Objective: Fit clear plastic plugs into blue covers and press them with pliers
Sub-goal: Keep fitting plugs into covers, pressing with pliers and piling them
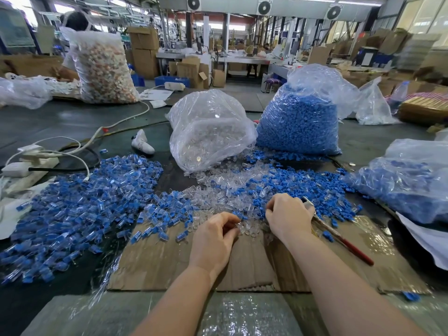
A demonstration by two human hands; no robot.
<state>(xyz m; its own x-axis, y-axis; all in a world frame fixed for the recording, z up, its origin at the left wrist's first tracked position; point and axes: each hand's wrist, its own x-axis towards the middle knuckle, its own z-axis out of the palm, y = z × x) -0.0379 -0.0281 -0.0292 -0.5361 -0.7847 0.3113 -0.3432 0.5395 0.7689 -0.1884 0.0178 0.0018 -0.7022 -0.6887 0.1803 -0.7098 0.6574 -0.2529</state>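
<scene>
Between curled left fingertips (234, 220): a clear plug (238, 225).

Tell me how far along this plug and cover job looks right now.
Done: a large heap of assembled blue-and-clear pieces lies at left. In hand: the left hand pinches a clear plug while the right hand holds the red-handled pliers. Left: loose plugs and covers ahead, plus the bag of clear plugs and a nearly full bag of blue covers.
</scene>
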